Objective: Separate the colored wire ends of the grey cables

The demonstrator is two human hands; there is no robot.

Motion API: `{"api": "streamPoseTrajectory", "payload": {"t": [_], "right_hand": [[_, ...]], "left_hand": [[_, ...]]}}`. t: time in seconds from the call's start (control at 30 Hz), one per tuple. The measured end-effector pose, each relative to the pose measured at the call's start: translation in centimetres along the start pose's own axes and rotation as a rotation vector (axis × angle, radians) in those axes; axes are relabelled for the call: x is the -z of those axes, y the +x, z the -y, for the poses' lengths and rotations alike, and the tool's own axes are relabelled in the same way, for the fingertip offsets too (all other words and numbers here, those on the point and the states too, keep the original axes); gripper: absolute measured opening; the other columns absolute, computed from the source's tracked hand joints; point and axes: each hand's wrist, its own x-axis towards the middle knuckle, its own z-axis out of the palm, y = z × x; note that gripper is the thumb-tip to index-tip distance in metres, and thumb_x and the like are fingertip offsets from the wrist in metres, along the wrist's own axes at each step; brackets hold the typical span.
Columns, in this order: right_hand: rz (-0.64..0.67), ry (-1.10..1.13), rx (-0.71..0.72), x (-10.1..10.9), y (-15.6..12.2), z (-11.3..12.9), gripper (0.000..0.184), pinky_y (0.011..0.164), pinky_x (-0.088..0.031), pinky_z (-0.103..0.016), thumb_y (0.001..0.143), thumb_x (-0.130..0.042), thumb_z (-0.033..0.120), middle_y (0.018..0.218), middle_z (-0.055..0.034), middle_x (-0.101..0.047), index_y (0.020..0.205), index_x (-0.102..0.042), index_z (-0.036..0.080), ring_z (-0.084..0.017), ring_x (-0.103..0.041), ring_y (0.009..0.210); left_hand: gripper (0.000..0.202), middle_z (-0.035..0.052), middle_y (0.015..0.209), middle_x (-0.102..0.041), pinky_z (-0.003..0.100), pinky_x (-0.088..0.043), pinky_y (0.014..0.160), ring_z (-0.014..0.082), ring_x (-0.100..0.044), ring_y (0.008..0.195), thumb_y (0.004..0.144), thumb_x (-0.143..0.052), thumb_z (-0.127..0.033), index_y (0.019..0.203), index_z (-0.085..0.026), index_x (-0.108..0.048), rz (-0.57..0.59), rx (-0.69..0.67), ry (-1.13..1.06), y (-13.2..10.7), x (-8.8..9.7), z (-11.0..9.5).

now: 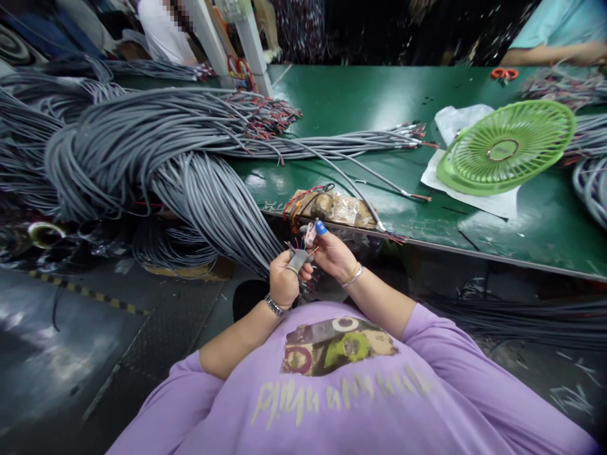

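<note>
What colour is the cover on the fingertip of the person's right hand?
The cover is blue; the head view shows it.

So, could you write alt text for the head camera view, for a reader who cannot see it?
The left hand grips a grey cable end while the right hand pinches its thin coloured wires, beside a green table. A pile of grey cables lies left, a green fan right.
</note>
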Motion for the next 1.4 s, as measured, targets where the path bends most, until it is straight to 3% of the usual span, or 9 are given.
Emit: {"api": "streamPoseTrajectory", "payload": {"t": [0.23, 0.5, 0.6, 0.83, 1.03, 1.4], "right_hand": [[-0.023, 0.079, -0.093, 0.5, -0.5, 0.4, 0.038, 0.053, -0.044, -0.021, 0.083, -0.065, 0.055, 0.07, 0.0008, -0.064, 0.08, -0.063, 0.017, -0.009, -0.053, 0.059], [0.076, -0.022, -0.208, 1.3, -1.3, 0.7, 0.044, 0.055, -0.044, -0.02, 0.089, -0.055, 0.058, 0.077, -0.0025, -0.065, 0.084, -0.066, 0.016, -0.009, -0.056, 0.062], [0.083, -0.072, -0.175, 1.2, -1.3, 0.9, 0.046, 0.054, -0.044, -0.02, 0.087, -0.057, 0.06, 0.075, -0.0019, -0.063, 0.084, -0.067, 0.015, -0.009, -0.054, 0.06], [0.003, -0.228, 0.071, 0.2, -0.9, 0.6, 0.047, 0.048, -0.037, -0.018, 0.074, -0.072, 0.06, 0.066, 0.0018, -0.057, 0.08, -0.065, 0.014, -0.005, -0.044, 0.054], [-0.014, -0.117, 0.01, -0.1, -0.4, 0.5, 0.047, 0.05, -0.041, -0.02, 0.075, -0.07, 0.061, 0.062, 0.0028, -0.056, 0.085, -0.067, 0.015, -0.007, -0.044, 0.053], [-0.033, -0.042, 0.036, -0.3, 0.1, 0.1, 0.042, 0.05, -0.041, -0.021, 0.077, -0.071, 0.057, 0.063, 0.0014, -0.056, 0.073, -0.062, 0.017, -0.009, -0.046, 0.056]], "left_hand": [[0.03, -0.0001, 0.053, -0.065, 0.018, -0.041, 0.037, 0.0083, -0.055, 0.038, 0.074, -0.071, -0.044, 0.072, -0.015, -0.067, -0.003, -0.001, -0.043, -0.9, 0.4, -0.1], [0.032, 0.0001, 0.048, -0.062, 0.018, -0.039, 0.034, 0.0085, -0.051, 0.034, 0.066, -0.075, -0.046, 0.065, -0.015, -0.065, -0.038, 0.024, -0.118, -1.6, 0.2, -1.6], [0.032, 0.0001, 0.047, -0.062, 0.018, -0.038, 0.033, 0.0087, -0.051, 0.033, 0.065, -0.075, -0.046, 0.066, -0.015, -0.065, -0.048, 0.038, -0.127, -1.5, 0.1, -1.7], [0.032, 0.0001, 0.05, -0.064, 0.017, -0.04, 0.035, 0.0082, -0.053, 0.036, 0.07, -0.072, -0.046, 0.07, -0.015, -0.067, -0.026, -0.006, -0.096, -1.0, -0.2, -1.6], [0.031, -0.0009, 0.052, -0.064, 0.017, -0.041, 0.036, 0.008, -0.054, 0.038, 0.071, -0.073, -0.045, 0.072, -0.015, -0.066, -0.019, -0.004, -0.082, -0.4, -0.4, -1.0], [0.03, -0.0017, 0.052, -0.063, 0.018, -0.04, 0.037, 0.0077, -0.054, 0.038, 0.072, -0.071, -0.045, 0.073, -0.015, -0.065, -0.021, 0.034, -0.032, -0.2, -0.2, -0.2]]}}
